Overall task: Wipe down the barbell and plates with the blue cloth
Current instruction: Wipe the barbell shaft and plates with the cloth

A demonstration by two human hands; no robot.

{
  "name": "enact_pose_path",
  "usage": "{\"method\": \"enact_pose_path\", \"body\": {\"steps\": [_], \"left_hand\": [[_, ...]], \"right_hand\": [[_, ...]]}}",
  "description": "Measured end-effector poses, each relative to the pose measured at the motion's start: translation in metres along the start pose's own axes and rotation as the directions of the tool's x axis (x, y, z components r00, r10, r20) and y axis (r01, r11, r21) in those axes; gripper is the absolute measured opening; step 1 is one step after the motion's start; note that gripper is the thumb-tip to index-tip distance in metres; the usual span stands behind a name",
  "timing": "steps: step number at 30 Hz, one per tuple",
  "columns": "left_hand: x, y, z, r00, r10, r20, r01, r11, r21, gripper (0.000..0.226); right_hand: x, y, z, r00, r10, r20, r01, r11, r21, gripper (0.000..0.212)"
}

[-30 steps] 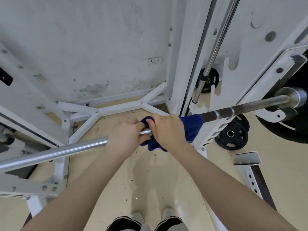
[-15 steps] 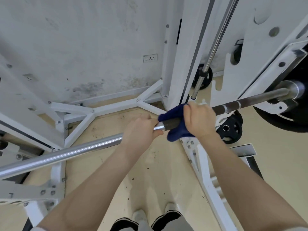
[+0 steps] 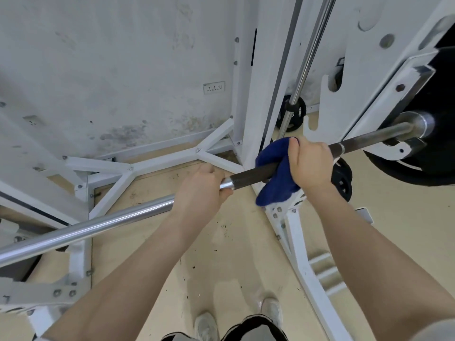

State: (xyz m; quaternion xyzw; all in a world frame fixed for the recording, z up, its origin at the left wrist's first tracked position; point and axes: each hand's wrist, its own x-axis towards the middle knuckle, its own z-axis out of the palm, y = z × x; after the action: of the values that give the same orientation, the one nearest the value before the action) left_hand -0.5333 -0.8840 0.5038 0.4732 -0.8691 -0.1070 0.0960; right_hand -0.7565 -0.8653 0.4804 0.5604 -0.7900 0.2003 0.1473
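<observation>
A long steel barbell runs from the lower left up to the right, where it rests in a rack hook beside a large black plate. My left hand is wrapped around the bar at the edge of its dark knurled section. My right hand grips the blue cloth, which is folded around the knurled bar further right. The cloth's loose end hangs below the bar. About a hand's width of bare knurling separates my two hands.
A white rack frame stands behind the bar, with floor braces against a stained wall. A chrome guide rod rises at the back. Small black plates sit low on the rack's right leg. My shoes are on the beige floor.
My right hand has slid the blue cloth to the right along the bar, away from my left hand, baring the dark knurling between them. My left hand keeps its grip.
</observation>
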Motion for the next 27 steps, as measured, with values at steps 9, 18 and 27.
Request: {"method": "enact_pose_path", "body": {"steps": [9,18,27], "left_hand": [[0.017,0.043,0.005,0.999,-0.032,-0.009,0.032,0.997,-0.072,0.042],[0.025,0.072,0.025,0.994,-0.109,-0.024,0.109,0.994,-0.005,0.04],[0.032,0.084,0.037,0.97,-0.216,-0.116,0.214,0.976,-0.031,0.026]], "right_hand": [[-0.01,-0.022,0.006,0.912,-0.41,0.002,0.408,0.907,0.109,0.031],[0.018,0.08,-0.004,0.988,-0.121,0.097,0.12,0.993,0.017,0.027],[0.031,0.084,-0.009,0.934,-0.313,0.174,0.302,0.949,0.085,0.026]]}}
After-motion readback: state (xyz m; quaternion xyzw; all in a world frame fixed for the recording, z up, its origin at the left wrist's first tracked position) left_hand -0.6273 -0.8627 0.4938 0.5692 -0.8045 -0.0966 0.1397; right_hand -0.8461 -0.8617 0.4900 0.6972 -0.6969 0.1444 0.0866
